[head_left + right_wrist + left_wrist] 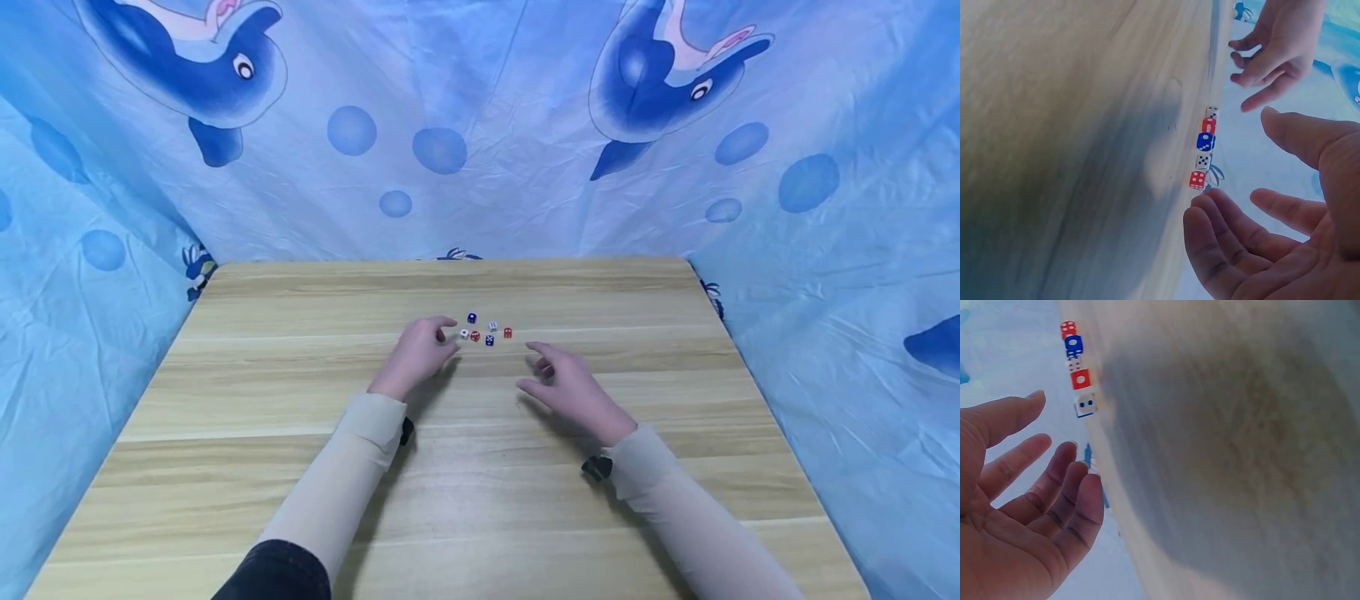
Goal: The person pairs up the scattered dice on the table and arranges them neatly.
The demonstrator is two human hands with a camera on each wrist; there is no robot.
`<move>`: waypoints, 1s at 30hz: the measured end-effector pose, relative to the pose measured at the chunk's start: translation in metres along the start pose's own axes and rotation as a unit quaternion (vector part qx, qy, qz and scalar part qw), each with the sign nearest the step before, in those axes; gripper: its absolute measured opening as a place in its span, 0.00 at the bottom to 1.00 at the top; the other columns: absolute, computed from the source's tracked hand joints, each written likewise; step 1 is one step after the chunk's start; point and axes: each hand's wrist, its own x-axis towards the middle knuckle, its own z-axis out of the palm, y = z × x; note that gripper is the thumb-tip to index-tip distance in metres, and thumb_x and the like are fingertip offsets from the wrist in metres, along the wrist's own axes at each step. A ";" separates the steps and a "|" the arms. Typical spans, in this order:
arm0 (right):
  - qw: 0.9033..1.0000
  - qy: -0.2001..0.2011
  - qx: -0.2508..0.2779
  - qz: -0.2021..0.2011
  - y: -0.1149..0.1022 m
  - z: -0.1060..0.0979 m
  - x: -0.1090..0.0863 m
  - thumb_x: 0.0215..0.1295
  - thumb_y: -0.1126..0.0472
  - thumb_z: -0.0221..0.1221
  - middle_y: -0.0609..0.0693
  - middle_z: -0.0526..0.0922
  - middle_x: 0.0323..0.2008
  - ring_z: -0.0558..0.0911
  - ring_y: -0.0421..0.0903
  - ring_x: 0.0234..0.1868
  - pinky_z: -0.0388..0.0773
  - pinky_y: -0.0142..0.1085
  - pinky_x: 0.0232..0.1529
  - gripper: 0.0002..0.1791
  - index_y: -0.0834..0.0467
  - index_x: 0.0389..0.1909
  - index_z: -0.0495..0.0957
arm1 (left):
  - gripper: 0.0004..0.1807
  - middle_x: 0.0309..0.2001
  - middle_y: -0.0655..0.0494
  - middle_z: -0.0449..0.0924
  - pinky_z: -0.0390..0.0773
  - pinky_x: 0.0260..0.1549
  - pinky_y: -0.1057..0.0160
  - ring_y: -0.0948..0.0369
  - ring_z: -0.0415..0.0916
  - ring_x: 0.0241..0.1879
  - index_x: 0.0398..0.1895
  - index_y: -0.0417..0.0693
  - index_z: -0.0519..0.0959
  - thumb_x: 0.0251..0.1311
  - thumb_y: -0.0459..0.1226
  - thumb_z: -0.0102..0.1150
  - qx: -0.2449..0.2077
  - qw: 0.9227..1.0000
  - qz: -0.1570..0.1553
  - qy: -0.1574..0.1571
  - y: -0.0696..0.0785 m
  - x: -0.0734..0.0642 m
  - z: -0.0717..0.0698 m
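Observation:
Several small dice lie loosely grouped on the wooden table, in red, white and blue. In the head view a white die [464,334] is closest to my left hand [418,354], with a red die [475,336] right beside it. A blue die [472,318] sits farthest back; another blue die [490,340] is at the front of the group. My right hand [576,390] is to the right of the group, nearest the other red die [507,332]. Behind the front blue die is a second white die [492,326]. Both hands have loosely bent fingers and hold nothing.
The wooden table [480,483] reaches to a blue curtain [495,200] printed with dolphins and bubbles, which hangs behind it and along both sides. A dark band [597,467] shows at the right wrist.

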 end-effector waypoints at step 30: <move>1.000 -0.007 0.003 0.011 0.006 0.008 0.007 0.62 0.51 0.72 0.50 0.82 0.42 0.80 0.45 0.41 0.79 0.41 0.46 0.42 0.59 0.74 0.67 | 0.08 0.47 0.49 0.85 0.79 0.44 0.54 0.54 0.79 0.41 0.42 0.46 0.88 0.61 0.35 0.71 0.093 0.995 0.009 -0.026 -0.006 0.042 0.014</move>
